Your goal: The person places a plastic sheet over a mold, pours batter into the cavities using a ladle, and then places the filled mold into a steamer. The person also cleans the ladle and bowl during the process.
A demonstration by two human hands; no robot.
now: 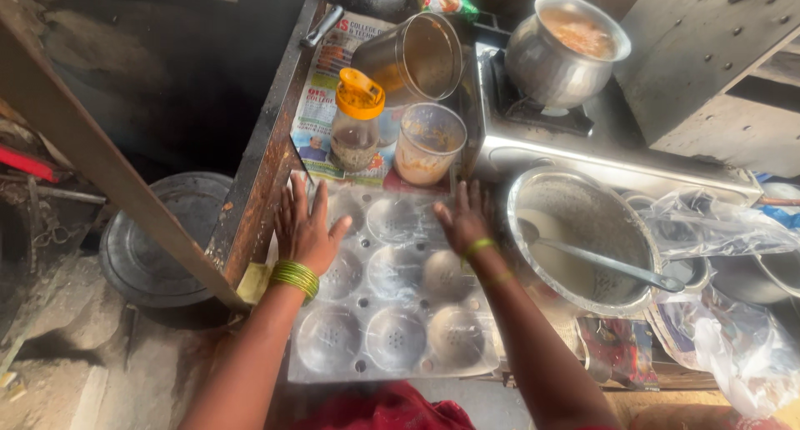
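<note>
Under both your palms: square silver metal mould tray with round perforated cups (392, 313), lying flat on bench. Left hand (305, 228) spread open, pressed on tray's left edge, gripping nothing. Right hand (463, 222) open too, fingers flat on tray's upper middle. Just beyond fingertips: clear plastic cup of pale paste (427, 144), orange-capped jar (356, 122). Right of right hand: steel bowl of white batter with ladle (583, 238).
</note>
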